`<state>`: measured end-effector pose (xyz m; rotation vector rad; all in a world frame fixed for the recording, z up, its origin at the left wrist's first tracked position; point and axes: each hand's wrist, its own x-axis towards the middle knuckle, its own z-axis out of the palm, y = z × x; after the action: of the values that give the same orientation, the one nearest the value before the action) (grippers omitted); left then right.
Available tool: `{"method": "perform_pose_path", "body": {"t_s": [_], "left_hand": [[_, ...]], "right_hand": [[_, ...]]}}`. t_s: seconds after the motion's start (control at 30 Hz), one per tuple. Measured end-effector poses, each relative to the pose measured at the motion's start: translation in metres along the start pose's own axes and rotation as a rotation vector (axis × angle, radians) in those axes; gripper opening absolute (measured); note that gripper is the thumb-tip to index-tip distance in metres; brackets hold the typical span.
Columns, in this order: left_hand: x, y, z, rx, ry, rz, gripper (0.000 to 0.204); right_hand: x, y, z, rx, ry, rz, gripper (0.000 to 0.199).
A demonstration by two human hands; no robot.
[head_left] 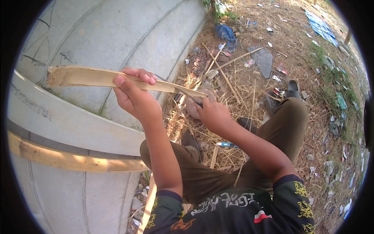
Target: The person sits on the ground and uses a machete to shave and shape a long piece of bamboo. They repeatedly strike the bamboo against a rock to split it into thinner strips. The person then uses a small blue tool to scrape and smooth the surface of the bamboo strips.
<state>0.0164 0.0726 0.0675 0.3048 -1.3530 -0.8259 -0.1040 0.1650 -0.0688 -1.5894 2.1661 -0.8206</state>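
As our left hand (136, 93) clamps round the middle of the bamboo strip (89, 76), thumb on the near face and fingers curled over the top edge, we have the piece up in front of us, with the pale concrete wall (97, 37) behind its left half. Look at that long axis! It runs from the broad, ragged end out at far left, dipping gently to a narrow tip at right, and it's our right hand (215, 116) that sits closer to that tip, just below it. That right hand is closed tight on a knife (189, 93), the blade slanting up and left from the fist to meet the strip between our two hands; how deep it sits, we can't tell, because the strip hides part of it. Down below, crossed sticks (221, 69) lie ahead on the straw-strewn ground, a blue-and-white object (227, 144) rests between our legs, too small to name, and off at lower left a bamboo pole (66, 156) stretches across, well apart from both hands.
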Motion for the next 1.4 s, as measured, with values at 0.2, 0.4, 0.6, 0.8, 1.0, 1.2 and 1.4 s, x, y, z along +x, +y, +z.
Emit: {"method": "perform_pose_path", "body": {"t_s": [0.2, 0.4, 0.6, 0.8, 1.0, 1.2, 1.4], "left_hand": [[-0.015, 0.003, 0.013, -0.095, -0.107, -0.005, 0.051], [0.020, -0.019, -0.018, -0.140, -0.369, 0.083, 0.074], [0.052, -0.040, -0.035, 1.034, -0.599, 0.118, 0.043], [0.025, -0.117, -0.024, 0.775, -0.971, -0.317, 0.044], [-0.011, -0.167, -0.053, 0.819, -0.754, -0.441, 0.044], [0.025, -0.104, -0.077, 1.063, -1.015, -0.455, 0.046], [0.027, -0.075, -0.057, 1.157, -1.030, -0.197, 0.054]], "right_hand": [[0.011, 0.044, 0.028, -0.019, 0.127, -0.075, 0.038], [0.028, 0.043, 0.004, -0.041, 0.070, -0.006, 0.040], [0.026, 0.040, -0.037, -0.183, -0.055, -0.127, 0.042], [0.041, 0.034, -0.049, -0.301, -0.150, -0.289, 0.045], [0.032, 0.035, 0.002, -0.290, -0.280, -0.288, 0.040], [0.038, 0.015, -0.011, -0.131, -0.270, -0.249, 0.036], [0.047, 0.012, -0.038, -0.083, -0.172, -0.179, 0.042]]}}
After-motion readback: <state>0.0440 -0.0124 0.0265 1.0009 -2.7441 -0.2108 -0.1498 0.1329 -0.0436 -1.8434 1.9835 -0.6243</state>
